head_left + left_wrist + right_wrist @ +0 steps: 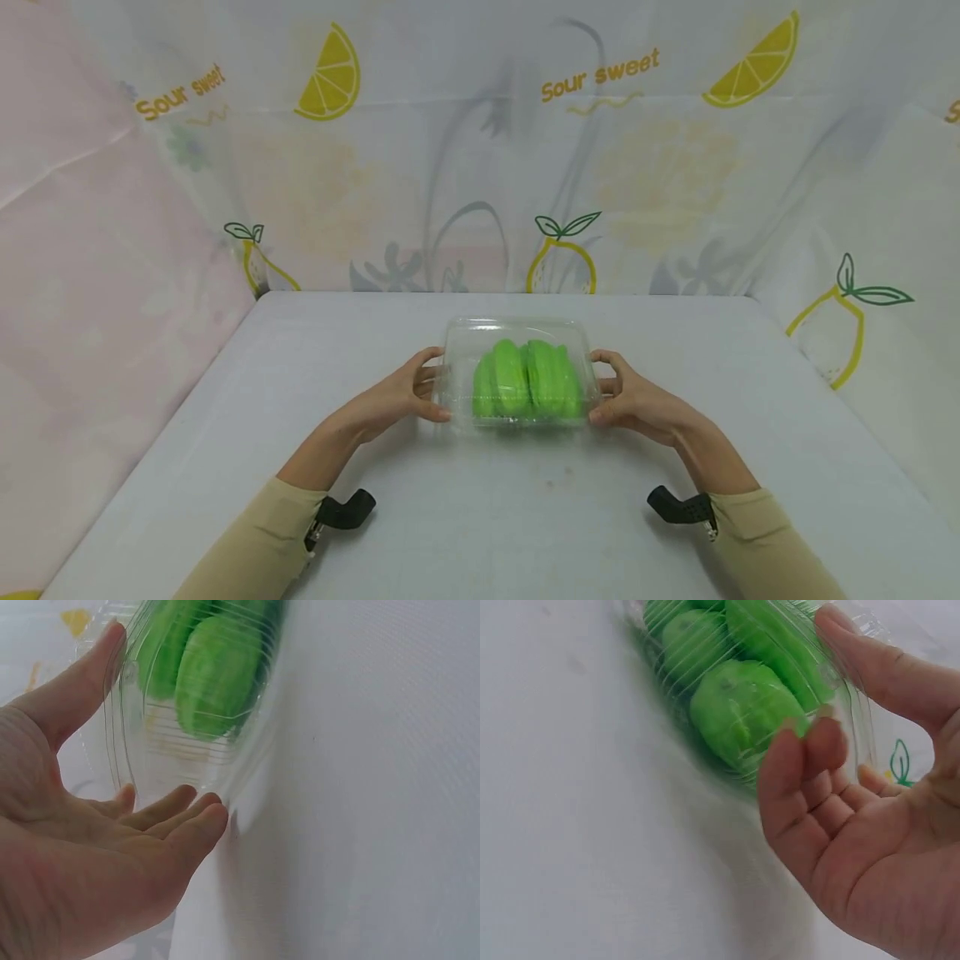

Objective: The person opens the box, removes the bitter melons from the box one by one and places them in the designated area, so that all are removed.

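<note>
A clear plastic box (pixel 459 358) with a lid stands toward the back of the white table, several green, rounded, elongated things (pixel 536 379) inside it. At its left end my left hand (pixel 390 402) holds the box, thumb at the near corner and fingers round the side; the left wrist view shows this hand (pixel 112 825) with the thumb on the rim and fingertips by the lower wall. My right hand (pixel 645 406) grips the right end likewise; in the right wrist view this hand (pixel 870 825) has its thumb on the rim and bent fingers against the side.
The white table (pixel 480 525) has a few faint brown spots in front of the box. Behind it and at both sides hangs a cloth (pixel 465 167) printed with lemons and lettering. Black wrist-camera mounts (pixel 348 510) stick out inward from both sleeves.
</note>
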Demonstrator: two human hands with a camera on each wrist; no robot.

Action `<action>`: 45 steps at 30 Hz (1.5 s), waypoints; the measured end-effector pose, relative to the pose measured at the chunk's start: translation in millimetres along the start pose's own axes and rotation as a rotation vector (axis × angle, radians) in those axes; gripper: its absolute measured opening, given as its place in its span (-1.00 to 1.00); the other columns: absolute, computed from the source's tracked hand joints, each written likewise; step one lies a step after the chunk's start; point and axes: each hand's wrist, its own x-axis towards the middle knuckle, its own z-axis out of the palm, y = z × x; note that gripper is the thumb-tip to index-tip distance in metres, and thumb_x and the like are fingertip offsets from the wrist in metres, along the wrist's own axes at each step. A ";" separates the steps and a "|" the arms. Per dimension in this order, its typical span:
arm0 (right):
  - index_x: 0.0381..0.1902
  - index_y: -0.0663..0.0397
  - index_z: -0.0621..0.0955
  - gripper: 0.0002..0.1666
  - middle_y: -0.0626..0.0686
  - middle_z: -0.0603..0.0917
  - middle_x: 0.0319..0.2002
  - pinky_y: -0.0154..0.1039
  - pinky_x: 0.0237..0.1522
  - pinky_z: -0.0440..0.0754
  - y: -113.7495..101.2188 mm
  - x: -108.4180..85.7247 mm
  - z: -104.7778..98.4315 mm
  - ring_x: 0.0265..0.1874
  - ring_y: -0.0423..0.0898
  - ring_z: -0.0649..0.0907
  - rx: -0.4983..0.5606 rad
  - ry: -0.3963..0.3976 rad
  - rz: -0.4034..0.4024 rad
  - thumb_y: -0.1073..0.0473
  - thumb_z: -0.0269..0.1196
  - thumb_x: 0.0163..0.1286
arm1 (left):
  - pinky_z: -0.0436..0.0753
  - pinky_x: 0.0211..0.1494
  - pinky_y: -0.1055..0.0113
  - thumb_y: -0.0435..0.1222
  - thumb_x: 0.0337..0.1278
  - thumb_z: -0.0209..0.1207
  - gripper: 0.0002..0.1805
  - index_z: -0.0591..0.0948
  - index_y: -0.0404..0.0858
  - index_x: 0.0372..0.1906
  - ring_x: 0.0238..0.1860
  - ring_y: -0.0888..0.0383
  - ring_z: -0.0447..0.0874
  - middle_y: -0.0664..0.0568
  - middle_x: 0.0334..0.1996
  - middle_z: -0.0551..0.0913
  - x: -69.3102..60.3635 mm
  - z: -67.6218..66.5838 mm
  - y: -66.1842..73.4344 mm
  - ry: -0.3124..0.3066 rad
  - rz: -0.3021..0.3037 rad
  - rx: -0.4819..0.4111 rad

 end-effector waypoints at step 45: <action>0.28 0.12 0.06 -0.15 -0.06 0.44 -0.47 -0.24 -0.36 0.59 -0.4 -1.2 -1.0 -0.51 -0.17 0.51 -0.025 0.021 -0.057 0.41 0.34 0.24 | 0.66 -0.15 0.35 -0.46 -0.06 0.44 0.11 0.04 -0.15 0.56 -0.31 0.18 0.46 -0.03 -0.18 0.41 -5.6 -1.0 5.9 0.086 -0.009 -0.059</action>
